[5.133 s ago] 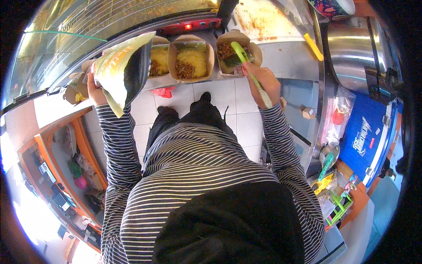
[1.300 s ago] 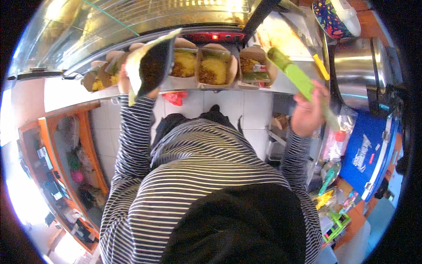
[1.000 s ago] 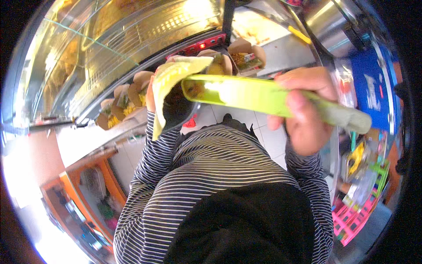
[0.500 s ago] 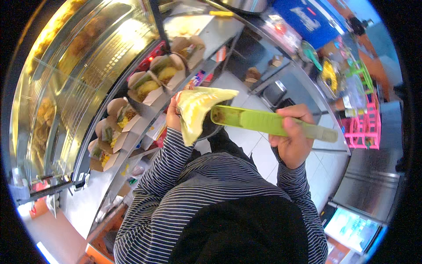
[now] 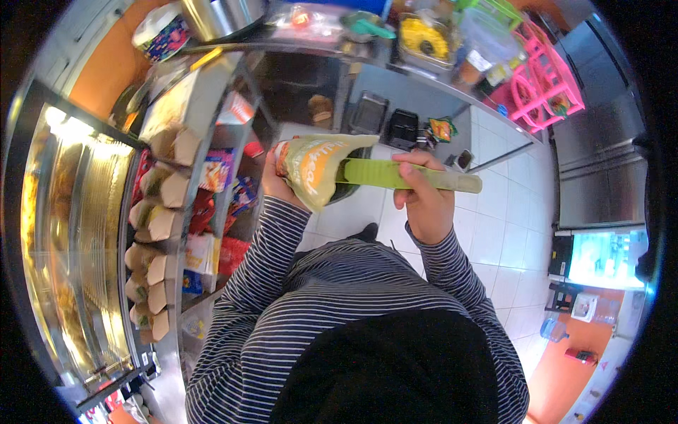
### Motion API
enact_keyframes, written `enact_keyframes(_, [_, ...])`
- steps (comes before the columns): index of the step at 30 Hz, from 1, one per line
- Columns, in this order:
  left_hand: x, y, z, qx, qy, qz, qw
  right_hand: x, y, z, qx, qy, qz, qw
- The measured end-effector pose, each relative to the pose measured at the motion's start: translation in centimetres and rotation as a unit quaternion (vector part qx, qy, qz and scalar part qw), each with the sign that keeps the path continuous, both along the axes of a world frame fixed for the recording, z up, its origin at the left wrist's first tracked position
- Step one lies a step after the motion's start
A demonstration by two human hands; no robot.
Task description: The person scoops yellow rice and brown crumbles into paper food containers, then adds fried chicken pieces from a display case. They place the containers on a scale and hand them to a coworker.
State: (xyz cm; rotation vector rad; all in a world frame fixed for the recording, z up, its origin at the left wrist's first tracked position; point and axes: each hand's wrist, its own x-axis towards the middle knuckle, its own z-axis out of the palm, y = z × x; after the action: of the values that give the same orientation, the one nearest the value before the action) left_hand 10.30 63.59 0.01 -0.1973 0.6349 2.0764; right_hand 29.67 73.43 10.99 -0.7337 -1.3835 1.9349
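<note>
My left hand (image 5: 275, 182) is closed around a yellow and orange snack pouch (image 5: 316, 168), held in front of my body with its wide edge toward the right. My right hand (image 5: 429, 205) grips green plastic tongs (image 5: 378, 174) by the handle, thumb and fingers wrapped round it. The tongs lie almost level, and their left tip meets the pouch's right edge. Whether that tip is inside the pouch I cannot tell. Something dark shows just behind the edge, and the pouch's contents are hidden.
To the left stand cardboard food boxes (image 5: 157, 263) along a lit glass display case (image 5: 78, 247). Packaged goods fill a shelf (image 5: 215, 205) beside them. Ahead, a counter holds a tray of yellow food (image 5: 424, 39) and a pink basket (image 5: 544, 85). Black trays (image 5: 404, 128) sit below.
My view has turned to the right, so the boxes and display case now sit farther left. The tongs and right hand have moved left, closer to the pouch. Both hands keep their hold.
</note>
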Motion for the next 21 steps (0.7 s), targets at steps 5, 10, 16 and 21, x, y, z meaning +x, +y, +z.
enact_keyframes(5, [5.8, 11.5, -1.3, 0.019, -0.048, -0.085, 0.995, 8.4, 10.4, -1.2, -0.060, 0.070, -0.098, 0.991])
enact_keyframes(10, [10.7, 19.4, -1.5, 0.016, -0.064, -0.113, 0.991, 13.2, 16.8, -0.9, -0.084, 0.078, -0.146, 0.983])
enact_keyframes(16, [10.6, 25.9, -1.1, -0.027, -0.125, -0.119, 0.985, 13.3, 22.5, -0.9, -0.039, 0.061, -0.172, 0.982])
enact_keyframes(21, [7.0, 31.6, -1.8, -0.034, -0.173, -0.088, 0.980, 9.3, 28.0, -2.2, 0.121, -0.008, -0.133, 0.984])
